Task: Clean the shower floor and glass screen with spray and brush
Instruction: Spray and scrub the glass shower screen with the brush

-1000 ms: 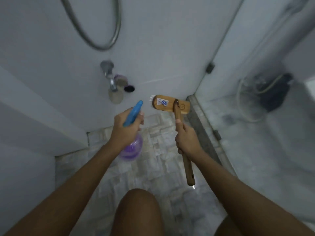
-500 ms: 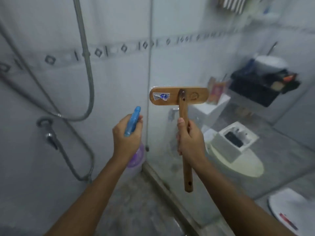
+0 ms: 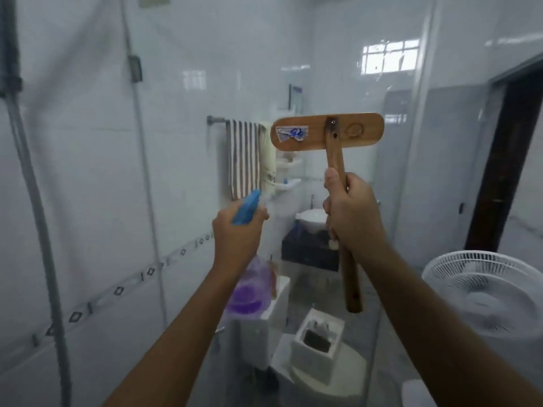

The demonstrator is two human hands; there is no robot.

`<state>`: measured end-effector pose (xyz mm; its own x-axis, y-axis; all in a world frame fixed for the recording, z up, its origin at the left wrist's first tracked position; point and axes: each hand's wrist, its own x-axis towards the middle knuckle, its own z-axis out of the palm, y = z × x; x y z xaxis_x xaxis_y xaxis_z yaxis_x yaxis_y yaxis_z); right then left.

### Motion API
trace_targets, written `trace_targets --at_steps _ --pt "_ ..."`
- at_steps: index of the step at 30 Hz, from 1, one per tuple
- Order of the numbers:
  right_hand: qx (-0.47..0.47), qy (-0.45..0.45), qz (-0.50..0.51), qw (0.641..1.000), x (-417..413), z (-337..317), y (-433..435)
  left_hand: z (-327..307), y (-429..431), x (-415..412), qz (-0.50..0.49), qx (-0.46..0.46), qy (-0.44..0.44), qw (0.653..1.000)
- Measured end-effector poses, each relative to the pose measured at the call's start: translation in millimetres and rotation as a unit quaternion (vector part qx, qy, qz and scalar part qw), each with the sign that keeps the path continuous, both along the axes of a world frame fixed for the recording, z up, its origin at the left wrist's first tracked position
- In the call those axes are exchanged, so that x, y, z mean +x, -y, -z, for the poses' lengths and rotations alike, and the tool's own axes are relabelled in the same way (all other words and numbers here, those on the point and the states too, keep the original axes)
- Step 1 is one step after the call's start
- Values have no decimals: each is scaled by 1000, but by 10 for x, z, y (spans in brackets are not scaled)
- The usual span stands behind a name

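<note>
My left hand (image 3: 236, 236) grips a spray bottle (image 3: 249, 292) with a blue trigger head and a clear purple body, its nozzle aimed at the glass screen (image 3: 346, 71) ahead. A faint mist shows just past the nozzle. My right hand (image 3: 351, 214) holds the wooden handle of a long-handled brush (image 3: 327, 132), upright, with its flat wooden back toward me and close to the glass. The bristles are hidden behind the head. The shower floor is out of view.
A shower hose (image 3: 38, 201) hangs down the tiled wall at left. Through the glass I see a striped towel (image 3: 244, 158) on a rail, a washbasin (image 3: 311, 218), a toilet (image 3: 317, 356) and a white fan (image 3: 487, 292). A dark doorway (image 3: 508, 160) is at right.
My view has swung up from the shower floor to the glass screen. Both hands rose with it, and the brush head now stands higher against the glass.
</note>
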<state>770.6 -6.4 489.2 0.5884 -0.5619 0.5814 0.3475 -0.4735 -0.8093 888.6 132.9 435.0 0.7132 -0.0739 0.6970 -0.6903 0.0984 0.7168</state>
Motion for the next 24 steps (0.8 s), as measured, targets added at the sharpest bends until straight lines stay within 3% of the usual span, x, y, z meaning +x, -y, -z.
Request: trace_targets --at_steps 5,24 --pt "-17 -6 85 996 -258 -374 228 -350 395 -210 52 -14 -19 998" --pt "-26 -40 84 995 -207 -455 314 -576 530 -94 41 9 -21 999"
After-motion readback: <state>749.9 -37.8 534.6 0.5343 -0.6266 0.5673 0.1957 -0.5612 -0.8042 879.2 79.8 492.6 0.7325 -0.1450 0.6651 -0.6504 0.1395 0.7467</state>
